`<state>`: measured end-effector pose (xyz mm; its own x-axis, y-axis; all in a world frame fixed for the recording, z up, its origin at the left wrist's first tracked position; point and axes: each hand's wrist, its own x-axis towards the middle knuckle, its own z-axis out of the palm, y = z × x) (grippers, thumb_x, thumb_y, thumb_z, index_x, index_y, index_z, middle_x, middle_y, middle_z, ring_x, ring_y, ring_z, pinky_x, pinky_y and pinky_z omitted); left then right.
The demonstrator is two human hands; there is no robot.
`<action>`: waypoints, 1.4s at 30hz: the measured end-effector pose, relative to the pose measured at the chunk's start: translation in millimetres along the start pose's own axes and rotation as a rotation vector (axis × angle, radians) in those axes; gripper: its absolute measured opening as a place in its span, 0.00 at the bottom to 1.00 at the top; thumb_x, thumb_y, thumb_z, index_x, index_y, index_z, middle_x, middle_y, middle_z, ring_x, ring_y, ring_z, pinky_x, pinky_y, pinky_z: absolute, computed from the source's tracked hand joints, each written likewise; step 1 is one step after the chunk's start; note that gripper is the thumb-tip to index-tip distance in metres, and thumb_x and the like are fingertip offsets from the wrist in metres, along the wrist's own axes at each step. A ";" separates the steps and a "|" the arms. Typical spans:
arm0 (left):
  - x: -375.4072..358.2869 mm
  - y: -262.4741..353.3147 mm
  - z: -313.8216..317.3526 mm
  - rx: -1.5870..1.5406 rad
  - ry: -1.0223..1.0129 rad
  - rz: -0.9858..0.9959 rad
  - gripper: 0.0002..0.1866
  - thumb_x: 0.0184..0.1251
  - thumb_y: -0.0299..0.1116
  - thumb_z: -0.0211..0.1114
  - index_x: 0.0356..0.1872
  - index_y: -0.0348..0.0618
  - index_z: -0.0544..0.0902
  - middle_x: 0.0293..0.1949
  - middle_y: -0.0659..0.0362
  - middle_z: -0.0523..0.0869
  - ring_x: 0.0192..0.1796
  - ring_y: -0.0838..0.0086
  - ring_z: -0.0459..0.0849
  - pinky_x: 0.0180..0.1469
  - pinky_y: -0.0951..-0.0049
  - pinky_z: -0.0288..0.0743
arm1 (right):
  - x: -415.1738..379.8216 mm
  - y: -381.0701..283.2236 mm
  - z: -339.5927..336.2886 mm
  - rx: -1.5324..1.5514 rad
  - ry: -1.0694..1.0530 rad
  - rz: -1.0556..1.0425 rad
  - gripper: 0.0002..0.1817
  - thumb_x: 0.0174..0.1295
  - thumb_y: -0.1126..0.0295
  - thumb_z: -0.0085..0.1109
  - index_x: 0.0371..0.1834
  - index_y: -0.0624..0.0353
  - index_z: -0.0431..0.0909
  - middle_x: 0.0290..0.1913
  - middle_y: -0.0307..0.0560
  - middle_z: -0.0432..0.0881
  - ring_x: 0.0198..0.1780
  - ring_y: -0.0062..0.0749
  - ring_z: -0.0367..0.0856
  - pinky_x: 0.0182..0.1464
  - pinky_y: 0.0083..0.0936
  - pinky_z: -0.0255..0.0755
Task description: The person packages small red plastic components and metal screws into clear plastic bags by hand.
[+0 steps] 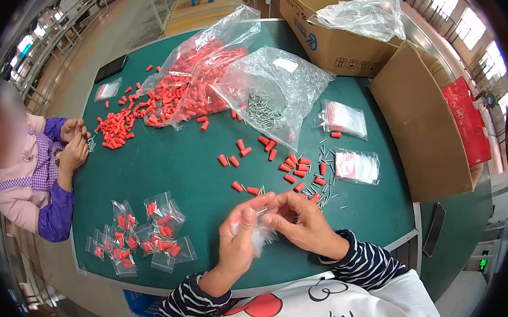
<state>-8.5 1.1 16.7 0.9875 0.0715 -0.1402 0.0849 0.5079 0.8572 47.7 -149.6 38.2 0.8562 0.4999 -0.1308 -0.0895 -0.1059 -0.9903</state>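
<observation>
My left hand (237, 239) is closed around a small clear zip bag (260, 237) near the front edge of the table. The fingers of my right hand (306, 225) pinch the bag's upper edge, close to my left fingertips. What is inside the bag is hard to make out. Just beyond my hands lie loose red tapered plastic plugs (289, 179) and thin metal screws (326, 199), partly hidden by my right hand. To the left is a group of small zip bags with red plugs inside (173, 250).
A large clear bag of red plugs (186, 84) and a clear bag of screws (264, 111) lie farther back. Stacks of flat zip bags (356, 167) are on the right, beside cardboard boxes (418, 131). Another person's hands (76, 145) work at the left edge.
</observation>
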 end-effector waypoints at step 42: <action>2.0 5.6 -13.9 0.782 0.063 0.500 0.12 0.50 0.20 0.80 0.29 0.39 0.83 0.30 0.57 0.84 0.32 0.76 0.83 0.33 0.76 0.76 | -0.1 -6.1 -21.2 -0.215 -0.082 -0.319 0.05 0.62 0.77 0.65 0.41 0.64 0.84 0.34 0.44 0.80 0.33 0.26 0.81 0.35 0.22 0.73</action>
<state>-7.9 16.1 14.4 0.9263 0.1844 0.3285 -0.2606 -0.3158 0.9123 58.9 -167.2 45.2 0.7793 0.6031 0.1703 0.2907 -0.1070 -0.9508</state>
